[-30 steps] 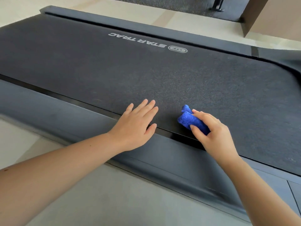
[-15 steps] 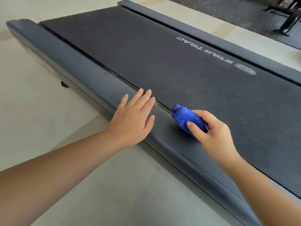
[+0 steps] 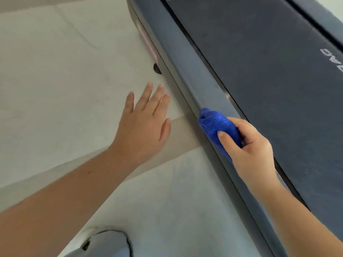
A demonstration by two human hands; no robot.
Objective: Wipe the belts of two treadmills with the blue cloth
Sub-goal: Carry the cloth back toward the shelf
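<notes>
Treadmill belt point(image 3: 269, 89), dark and finely textured, fills the upper right and runs on a diagonal. The white letters point(image 3: 332, 56) printed on it are cut off by the right edge, so only something like "AC" shows. 0.5 s ago the whole "STAR TRAC" and an oval logo could be read. A pale floor point(image 3: 65, 71) takes up the left half. Between it and the belt runs the grey side rail point(image 3: 194, 75).

The 2 bare forearms reach in from the bottom corners. The left hand point(image 3: 143, 125) lay flat on the rail 0.5 s ago. It is now off the rail and over the floor, its fingers point(image 3: 146, 97) straight and slightly spread. Whether it touches the floor cannot be told. The right hand point(image 3: 254, 153) grips the blue cloth point(image 3: 215, 125), thumb on top and fingers curled round it. A rounded grey object point(image 3: 107, 245) sits at the bottom edge, and what it is cannot be told.

The cloth is a bright blue, fuzzy wad, bunched up and pressed on the rail's outer edge, just off the belt. 0.5 s ago it sat at the rail's inner edge, against the belt.
</notes>
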